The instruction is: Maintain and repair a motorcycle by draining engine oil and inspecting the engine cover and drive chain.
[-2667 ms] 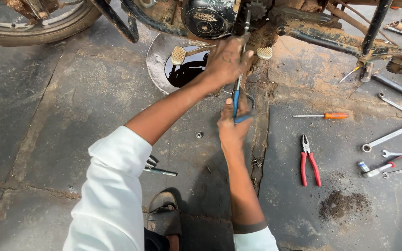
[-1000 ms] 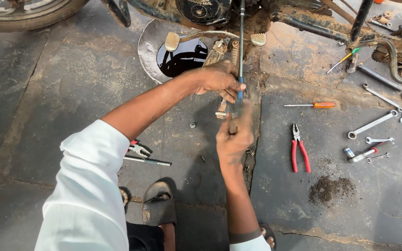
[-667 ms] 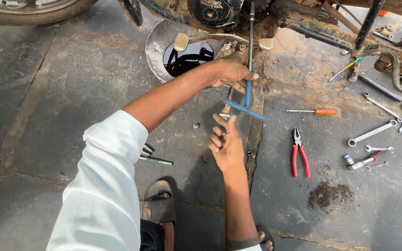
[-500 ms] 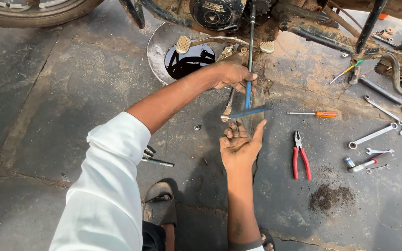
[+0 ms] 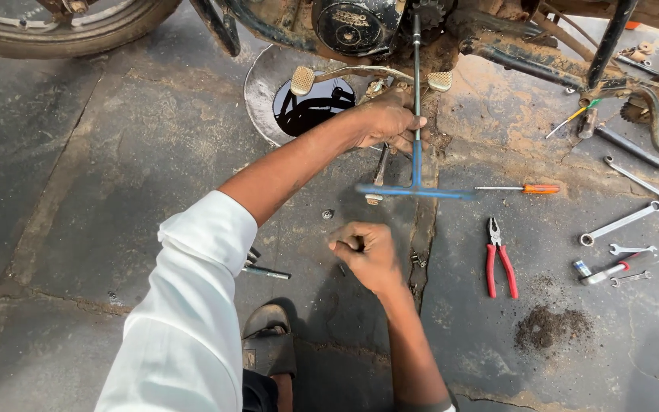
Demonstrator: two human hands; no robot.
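**Two hands on the stone floor below the motorcycle engine**

Two hands in view, both mine. Nearest to me: my sandalled foot [image 5: 268, 339] on the stone floor [image 5: 78, 229], white sleeve [image 5: 184, 336] on my left arm. Just beyond the sleeve, a small dark tool [image 5: 265, 271] lies on the floor.

Right hand [image 5: 366, 253]: curled into a loose fist, low over the floor, fingers folded inward. Cannot tell whether anything is held inside it. A small nut [image 5: 328, 214] lies on the floor just left of it.

Left hand [image 5: 387, 122]: reaches forward, fingers wrapped round the upright shaft of the blue T-handle wrench [image 5: 416, 172]. The wrench's crossbar sits beyond the right hand and is blurred. Its shaft runs up to the underside of the motorcycle engine [image 5: 348, 27].

To the right on the floor: red-handled pliers [image 5: 500, 259], an orange-handled screwdriver [image 5: 520, 188], several open-end spanners [image 5: 619, 223] farther right, a patch of dark grit [image 5: 547, 328] near the pliers.

Container: one round metal pan [image 5: 261, 91] under the engine, just beyond my left hand. It holds black liquid [image 5: 306, 111], glossy, with reflections on the surface. The liquid covers the middle of the pan; the near-left rim is bare metal. A foot lever with a ribbed pedal [image 5: 302, 79] crosses above it.

Farthest: a tyre [image 5: 62, 30] at upper left, muddy frame tubes [image 5: 528, 57] at upper right.
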